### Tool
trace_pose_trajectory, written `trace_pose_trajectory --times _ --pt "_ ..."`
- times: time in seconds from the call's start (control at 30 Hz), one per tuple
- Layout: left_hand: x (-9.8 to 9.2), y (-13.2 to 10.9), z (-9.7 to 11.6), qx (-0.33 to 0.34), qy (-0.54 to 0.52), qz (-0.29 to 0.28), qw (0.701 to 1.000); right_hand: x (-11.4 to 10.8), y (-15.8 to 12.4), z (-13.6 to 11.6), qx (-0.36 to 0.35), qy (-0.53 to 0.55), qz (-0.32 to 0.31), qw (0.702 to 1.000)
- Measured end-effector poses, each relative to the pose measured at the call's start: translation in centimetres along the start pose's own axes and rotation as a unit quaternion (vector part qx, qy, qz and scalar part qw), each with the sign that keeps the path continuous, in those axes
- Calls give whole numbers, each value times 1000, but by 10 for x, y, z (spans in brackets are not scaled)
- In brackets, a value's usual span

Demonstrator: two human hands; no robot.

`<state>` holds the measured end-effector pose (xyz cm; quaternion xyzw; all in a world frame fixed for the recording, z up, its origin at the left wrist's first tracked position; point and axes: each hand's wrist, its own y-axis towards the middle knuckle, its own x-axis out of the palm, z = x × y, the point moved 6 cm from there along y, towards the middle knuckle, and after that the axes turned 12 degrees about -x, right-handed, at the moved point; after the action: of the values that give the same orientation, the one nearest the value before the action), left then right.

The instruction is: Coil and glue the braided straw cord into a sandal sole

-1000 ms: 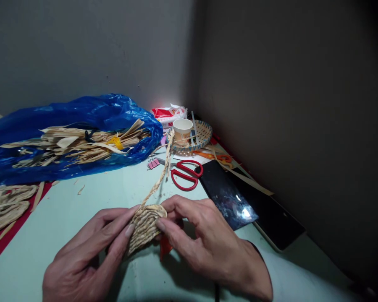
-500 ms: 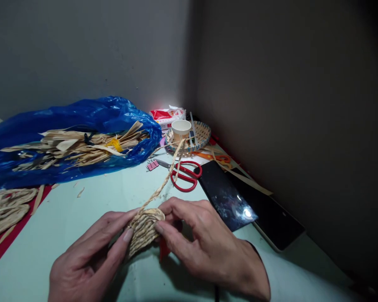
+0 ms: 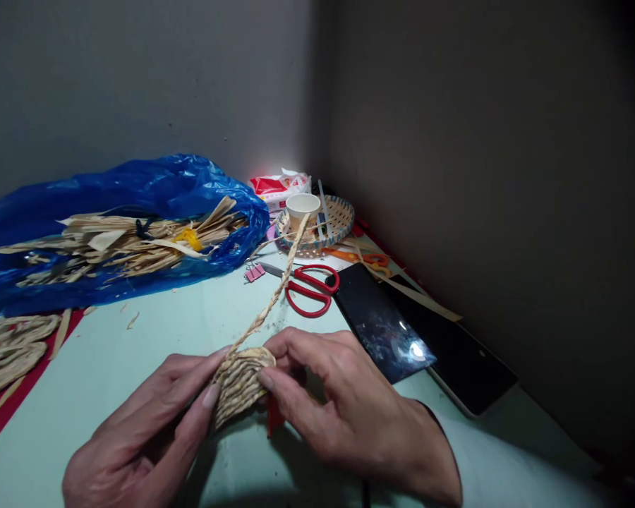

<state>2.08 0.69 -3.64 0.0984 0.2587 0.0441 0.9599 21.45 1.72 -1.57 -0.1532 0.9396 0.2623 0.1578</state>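
A small coiled piece of braided straw (image 3: 239, 381) stands on edge just above the pale green table (image 3: 137, 353). My left hand (image 3: 148, 430) pinches its left side with thumb and fingers. My right hand (image 3: 343, 409) grips its right side, fingers closed. A braided straw cord (image 3: 275, 286) runs from the top of the coil away toward the far basket. Something red-orange (image 3: 273, 420) shows under my right fingers; I cannot make out what it is.
Red scissors (image 3: 310, 289) lie behind the coil, beside a dark tablet (image 3: 381, 324) and a phone (image 3: 466, 374). A blue plastic bag (image 3: 137, 197) holds straw strips (image 3: 127, 243). At the back are a woven tray (image 3: 339, 219), a paper cup (image 3: 303, 209), orange scissors (image 3: 365, 259) and pink binder clips (image 3: 254, 272).
Both hands stay on the coil. The free end of the cord has swung from left to right across the far basket. The view has shifted slightly.
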Motion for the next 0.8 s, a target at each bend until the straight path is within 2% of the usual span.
trace_pose_trajectory --times 0.2,0.33,0.53,0.8 --pt "1 -1 10 50 15 -23 998 0 -1 -1 -7 -23 -2 1000" --pt "0 0 8 30 13 -16 999 0 0 -1 -2 -5 -4 1000" --pt "-4 0 -1 -25 7 28 999 1 -2 0 14 7 -12 1000" --pt "2 -1 11 16 2 41 999 0 1 -1 23 10 -16 1000"
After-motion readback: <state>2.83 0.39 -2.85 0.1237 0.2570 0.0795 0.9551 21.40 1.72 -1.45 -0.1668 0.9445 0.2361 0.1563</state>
